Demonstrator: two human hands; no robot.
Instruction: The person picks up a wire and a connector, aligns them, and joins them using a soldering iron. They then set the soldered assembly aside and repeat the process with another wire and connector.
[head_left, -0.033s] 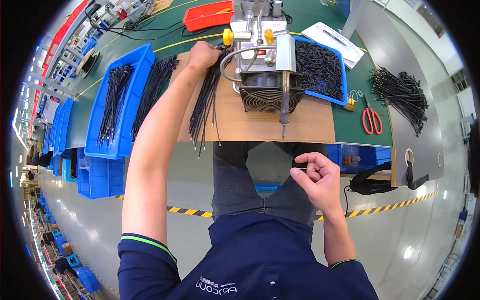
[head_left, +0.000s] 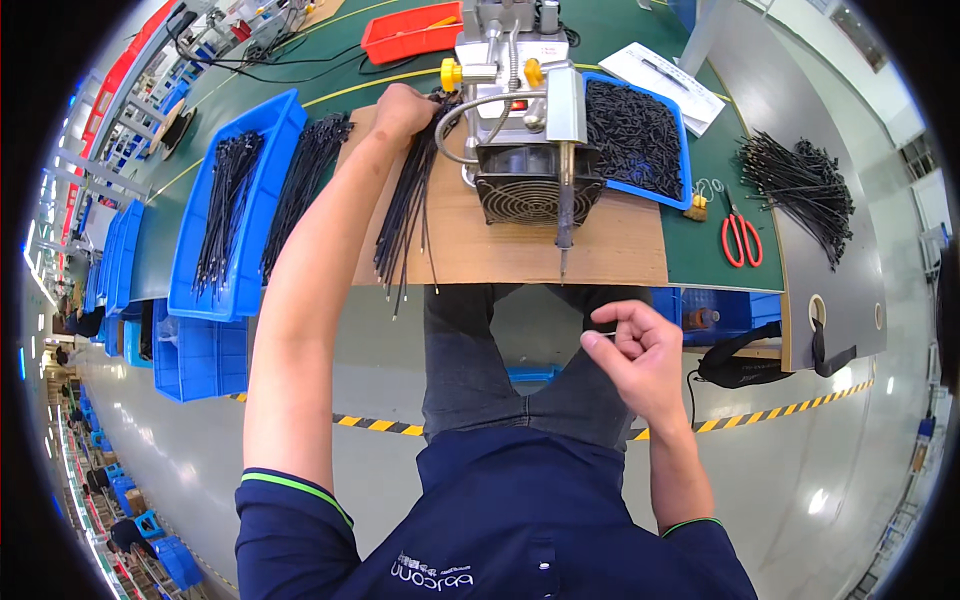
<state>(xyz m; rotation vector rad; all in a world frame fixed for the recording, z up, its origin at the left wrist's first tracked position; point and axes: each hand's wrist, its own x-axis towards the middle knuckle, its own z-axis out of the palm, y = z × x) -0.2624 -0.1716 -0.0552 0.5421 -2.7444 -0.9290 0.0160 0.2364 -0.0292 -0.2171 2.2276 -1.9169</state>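
Note:
My left hand reaches to the far end of a bundle of black cables on the brown board. Its fingers are curled at the cable ends and partly hidden. Right beside it stands a grey bench machine with yellow knobs, a black fan and an upright soldering-iron-like rod pointing down. Over my lap, below the table edge, my right hand hovers with curled fingers. Something thin and pale shows by its thumb; I cannot make out what it is.
Left are a blue tray of black cables and another cable bundle. Right of the machine, a blue tray holds small black pieces. Farther right lie a brush, red-handled scissors and a cable pile. A red tray sits behind.
The whole view has shifted very slightly, with the table items a little farther left. Both hands keep practically the same pose.

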